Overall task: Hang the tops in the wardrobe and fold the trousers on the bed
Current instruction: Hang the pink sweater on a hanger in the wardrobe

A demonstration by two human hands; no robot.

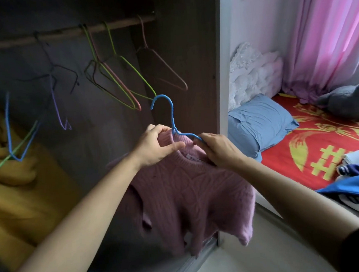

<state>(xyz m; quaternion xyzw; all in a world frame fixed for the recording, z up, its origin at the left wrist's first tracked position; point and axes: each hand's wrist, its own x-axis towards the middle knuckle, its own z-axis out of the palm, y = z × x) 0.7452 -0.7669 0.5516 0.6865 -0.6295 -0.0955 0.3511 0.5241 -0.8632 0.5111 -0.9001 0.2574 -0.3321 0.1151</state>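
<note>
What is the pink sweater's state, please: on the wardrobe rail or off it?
Off it: the left hand and right hand hold the pink sweater and blue hanger, its hook free below the rail.

Overhead, the rail [65,34] shows a bare stretch between the dark hangers [50,68] and the green and pink hangers [115,76], I think, though blur leaves me unsure. That cluster hangs just beside my blue hanger [173,115], crowding its hook. The wardrobe side panel [190,60] walls off my right; yellow fabric [18,189] fills the lower left.
</note>
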